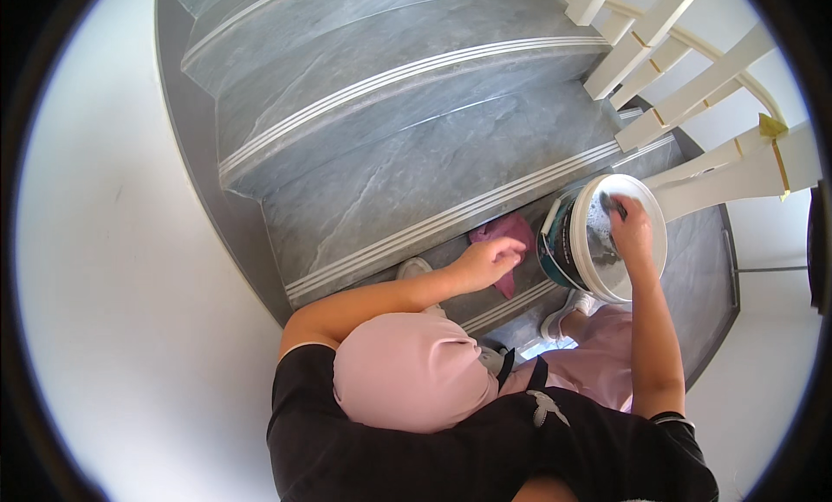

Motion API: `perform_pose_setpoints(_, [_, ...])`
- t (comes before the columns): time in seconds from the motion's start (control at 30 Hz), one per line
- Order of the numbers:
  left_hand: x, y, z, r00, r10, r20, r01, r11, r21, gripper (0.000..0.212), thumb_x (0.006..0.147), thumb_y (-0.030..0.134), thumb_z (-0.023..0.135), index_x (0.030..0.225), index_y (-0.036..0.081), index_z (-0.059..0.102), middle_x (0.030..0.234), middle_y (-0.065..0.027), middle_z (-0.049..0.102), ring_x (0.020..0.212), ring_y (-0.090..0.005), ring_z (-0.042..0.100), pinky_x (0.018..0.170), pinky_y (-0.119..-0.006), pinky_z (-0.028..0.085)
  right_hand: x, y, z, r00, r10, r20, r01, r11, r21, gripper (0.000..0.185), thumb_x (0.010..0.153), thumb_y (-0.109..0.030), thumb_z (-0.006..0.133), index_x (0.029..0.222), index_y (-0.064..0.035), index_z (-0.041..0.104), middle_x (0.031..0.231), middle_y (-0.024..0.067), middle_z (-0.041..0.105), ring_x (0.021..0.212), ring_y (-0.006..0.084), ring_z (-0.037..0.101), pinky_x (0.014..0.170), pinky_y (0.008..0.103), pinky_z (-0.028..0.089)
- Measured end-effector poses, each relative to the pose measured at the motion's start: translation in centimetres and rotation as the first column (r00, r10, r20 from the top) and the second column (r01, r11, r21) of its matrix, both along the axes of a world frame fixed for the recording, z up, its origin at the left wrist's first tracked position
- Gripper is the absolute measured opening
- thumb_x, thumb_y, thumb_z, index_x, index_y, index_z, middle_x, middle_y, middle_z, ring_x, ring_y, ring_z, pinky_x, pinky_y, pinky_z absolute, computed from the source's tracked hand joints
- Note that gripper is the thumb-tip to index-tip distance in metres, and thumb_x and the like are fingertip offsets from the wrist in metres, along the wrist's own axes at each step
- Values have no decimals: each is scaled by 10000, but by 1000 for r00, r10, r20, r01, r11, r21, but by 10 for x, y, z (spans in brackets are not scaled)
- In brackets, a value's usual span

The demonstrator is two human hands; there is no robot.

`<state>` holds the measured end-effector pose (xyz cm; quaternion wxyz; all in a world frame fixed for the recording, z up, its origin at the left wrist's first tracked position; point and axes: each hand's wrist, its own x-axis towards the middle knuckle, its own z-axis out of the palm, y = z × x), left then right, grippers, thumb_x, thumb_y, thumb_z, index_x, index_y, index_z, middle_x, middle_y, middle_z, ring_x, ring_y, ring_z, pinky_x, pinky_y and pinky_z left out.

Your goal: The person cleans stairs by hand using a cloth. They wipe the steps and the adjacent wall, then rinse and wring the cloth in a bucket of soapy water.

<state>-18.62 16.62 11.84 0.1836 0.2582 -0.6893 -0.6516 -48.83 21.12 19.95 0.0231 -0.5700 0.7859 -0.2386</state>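
Note:
My right hand (632, 230) is over the mouth of a white-rimmed plastic bucket (564, 242), its fingers closed on a small dark object (608, 203), perhaps a scrubber or brush; the fingers partly hide it. Sudsy water (599, 232) shows inside the bucket. My left hand (491, 261) hangs in the air to the left of the bucket, fingers apart and slightly curled, holding nothing. Behind and below it a crumpled dark pink cloth (506, 229) lies on the stair tread, against the riser.
Grey marble-look stairs (416, 157) with white nosing strips curve upward. A white wall (110, 242) runs along the left. White balusters (650, 54) and a newel post (728, 177) with yellow tape stand at the right. My shoes (564, 312) are close to the bucket.

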Motion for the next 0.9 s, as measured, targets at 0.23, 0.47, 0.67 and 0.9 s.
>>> perform_pose_setpoints(0.23, [-43,-67,51,872,404,-276,-117,720,685,673,944,594,420,1407,109,364,1397,-91,423,1274,-166,401,1038,-370,357,135,-97,35,953,291,-81,-300,881,-366,206,755,-38,633,960,-45,654,985,134,630,932,351,588,813,409,490])
perform_pose_setpoints(0.47, [17,-138,86,437,827,-355,-426,538,727,394,976,398,497,1133,41,548,1065,-99,625,898,-209,615,788,-344,517,197,-133,46,727,686,14,-656,701,-280,403,766,-70,645,1166,-48,609,1259,186,553,1131,385,530,968,448,417])
perform_pose_setpoints(0.67, [182,-195,123,211,934,-288,-717,-52,-695,367,942,294,567,1172,8,571,1110,-197,541,1061,-322,539,916,-408,430,110,-41,50,741,645,187,-656,755,-9,266,756,3,658,1021,-22,647,1120,185,618,1028,374,586,885,417,479])
perform_pose_setpoints(0.9, [319,-206,105,-289,905,312,197,375,-906,195,838,168,552,975,78,658,971,-105,642,960,-282,593,792,-430,504,78,9,0,644,753,135,-763,645,45,179,718,25,666,892,-15,649,856,133,655,791,331,622,715,417,502])
